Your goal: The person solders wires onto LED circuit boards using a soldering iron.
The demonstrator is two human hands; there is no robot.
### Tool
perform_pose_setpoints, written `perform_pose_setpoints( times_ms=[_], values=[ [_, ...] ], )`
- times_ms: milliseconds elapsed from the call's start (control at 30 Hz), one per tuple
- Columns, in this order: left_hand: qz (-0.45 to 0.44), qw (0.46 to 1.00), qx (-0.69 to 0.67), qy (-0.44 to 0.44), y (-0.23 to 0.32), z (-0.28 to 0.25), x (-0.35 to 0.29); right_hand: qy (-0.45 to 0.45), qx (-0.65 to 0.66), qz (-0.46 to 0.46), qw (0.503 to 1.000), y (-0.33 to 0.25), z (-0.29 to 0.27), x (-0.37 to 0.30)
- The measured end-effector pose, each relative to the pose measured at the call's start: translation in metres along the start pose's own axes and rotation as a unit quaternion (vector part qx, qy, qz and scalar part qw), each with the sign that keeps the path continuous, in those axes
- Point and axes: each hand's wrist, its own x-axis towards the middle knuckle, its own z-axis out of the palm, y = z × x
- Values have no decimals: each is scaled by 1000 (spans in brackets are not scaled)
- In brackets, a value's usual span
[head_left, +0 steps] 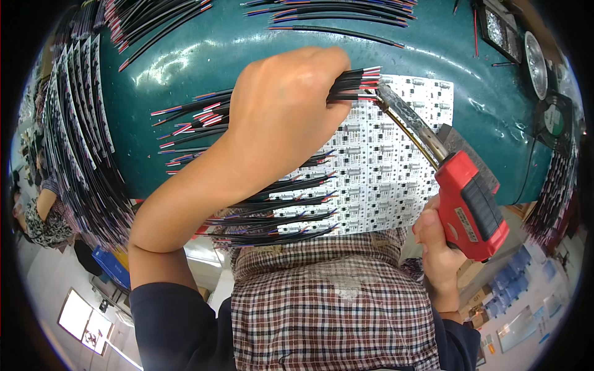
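My left hand (pixel 288 99) is closed around a bundle of black cables (pixel 356 83), whose red, white and dark wire ends point right. In my right hand (pixel 440 253) is a red and black soldering gun (pixel 464 195). Its metal tip reaches up and left to the wire ends; whether it touches them I cannot tell. Under both lies a white sheet of small circuit boards (pixel 396 167) in rows. More black cables (pixel 297 202) lie along the sheet's near left side, and others stick out left of my wrist.
The table (pixel 495 105) is green. Cable piles (pixel 340 12) lie at its far side. Stacked strips with cables (pixel 80 136) stand at the left. A metal bowl (pixel 536 65), a dark tray (pixel 500 28) and a round-centred black device (pixel 552 120) sit at the right. Another person (pixel 43 210) is far left.
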Motion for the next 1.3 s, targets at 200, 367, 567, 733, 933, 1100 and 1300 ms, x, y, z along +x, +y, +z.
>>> perform_pose_setpoints(
  times_ms=[200,367,567,733,933,1100,1300],
  values=[
    [1,1000,12,0,1,0,0,13,-24,-41,999,4,0,0],
    [20,1000,22,6,0,-2,2,48,-3,-27,998,1,-2,-5],
    [23,999,-27,-16,-8,-5,7,31,14,-2,999,1,-2,-6],
    [13,999,-13,-43,-7,-9,10,15,30,-30,999,5,0,-4],
    [30,999,-10,-23,-8,-7,9,19,14,-27,999,7,2,-5],
    [42,999,1,-27,-9,-9,10,20,58,-26,998,3,1,-5],
    [20,996,-55,-64,-16,-11,16,28,18,-15,999,6,2,-8]
  ],
)
